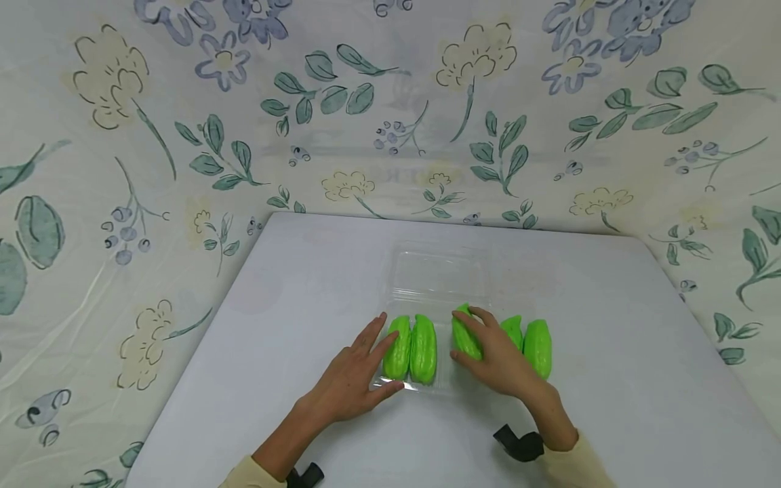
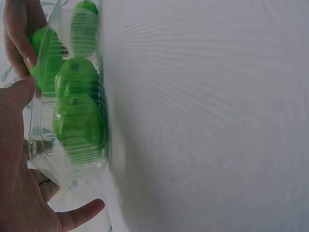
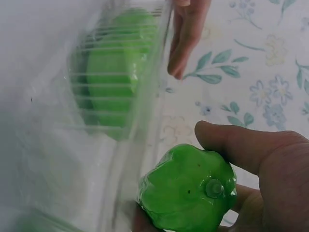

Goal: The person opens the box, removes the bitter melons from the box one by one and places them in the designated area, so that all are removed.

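Observation:
My right hand (image 1: 497,356) holds a glossy green ribbed vegetable (image 1: 466,337) between thumb and fingers, over the right part of a clear plastic clamshell box (image 1: 448,298). Close up in the right wrist view, the held vegetable (image 3: 186,191) shows lobed sides and a stubby round end beside the box wall (image 3: 140,140). Two like vegetables lie side by side in the box's left part, a left one (image 1: 396,352) and a right one (image 1: 424,349). With fingers spread, my left hand (image 1: 350,379) rests at the box's left side, thumb at its front rim.
Right of the box lie two more green vegetables, one (image 1: 511,330) partly behind my right hand and one (image 1: 538,347) farther right. The box's transparent lid (image 1: 438,268) lies folded back. A white table (image 1: 293,285) carries everything, with flowered cloth (image 1: 396,169) behind.

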Demonstrator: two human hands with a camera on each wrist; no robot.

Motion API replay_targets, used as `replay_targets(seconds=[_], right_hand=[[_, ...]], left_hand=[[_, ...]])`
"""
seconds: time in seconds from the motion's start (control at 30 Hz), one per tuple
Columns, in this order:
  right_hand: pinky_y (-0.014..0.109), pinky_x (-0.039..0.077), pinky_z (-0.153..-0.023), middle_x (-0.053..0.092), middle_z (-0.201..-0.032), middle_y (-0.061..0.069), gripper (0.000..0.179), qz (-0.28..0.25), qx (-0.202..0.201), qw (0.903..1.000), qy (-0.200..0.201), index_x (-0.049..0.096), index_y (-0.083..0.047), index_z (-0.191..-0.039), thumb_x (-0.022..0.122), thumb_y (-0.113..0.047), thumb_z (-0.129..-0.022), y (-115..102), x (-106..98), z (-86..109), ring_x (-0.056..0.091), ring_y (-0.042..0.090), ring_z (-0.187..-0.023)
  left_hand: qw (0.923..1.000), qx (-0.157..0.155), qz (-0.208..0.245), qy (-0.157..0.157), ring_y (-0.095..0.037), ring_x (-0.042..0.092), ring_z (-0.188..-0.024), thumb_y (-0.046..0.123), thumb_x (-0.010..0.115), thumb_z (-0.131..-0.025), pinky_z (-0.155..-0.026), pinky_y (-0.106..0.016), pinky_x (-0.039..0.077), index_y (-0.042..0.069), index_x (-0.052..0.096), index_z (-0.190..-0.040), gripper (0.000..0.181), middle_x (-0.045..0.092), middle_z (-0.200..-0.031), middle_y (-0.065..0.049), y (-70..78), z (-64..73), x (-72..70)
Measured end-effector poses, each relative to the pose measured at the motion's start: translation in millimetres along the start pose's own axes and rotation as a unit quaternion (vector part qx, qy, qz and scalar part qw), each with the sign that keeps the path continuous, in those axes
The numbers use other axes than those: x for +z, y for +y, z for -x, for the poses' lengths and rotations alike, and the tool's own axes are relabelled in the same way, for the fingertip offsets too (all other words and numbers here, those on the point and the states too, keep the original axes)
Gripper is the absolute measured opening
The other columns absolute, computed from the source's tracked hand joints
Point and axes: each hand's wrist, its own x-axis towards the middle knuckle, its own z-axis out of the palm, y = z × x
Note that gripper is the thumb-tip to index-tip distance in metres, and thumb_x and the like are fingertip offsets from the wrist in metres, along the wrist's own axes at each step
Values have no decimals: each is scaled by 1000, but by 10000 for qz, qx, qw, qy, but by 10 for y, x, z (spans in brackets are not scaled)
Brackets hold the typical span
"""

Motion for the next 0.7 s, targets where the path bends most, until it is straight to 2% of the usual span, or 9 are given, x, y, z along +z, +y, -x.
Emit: replay_targets(seconds=[0.27,0.5,0.7], right_hand=[[62,43,-92,36,-147,28,61,-120,209,9996,144,48,-6,-144,73,-21,-90,45,-230,52,47,47,-123],[62,44,-91,33,-148,27,62,-4,435,9989,154,46,-6,-145,71,-22,-91,154,-376,116,47,48,-124],[63,45,-87,34,-147,29,62,75,462,9987,221,45,-4,-145,71,-23,-91,249,-470,184,48,50,-120]], left_hand=[[10000,-17,1,-5,-22,15,-148,63,53,-92,-87,-47,50,9,36,-152,82,8,-164,-9,7,-7,2],[10000,-12,-8,0,-23,15,-148,62,55,-92,-87,-48,50,9,36,-152,82,10,-163,-11,9,-11,5],[10000,7,15,-6,-24,15,-148,61,56,-92,-88,-49,49,9,37,-152,81,12,-163,-13,9,-11,-3]])
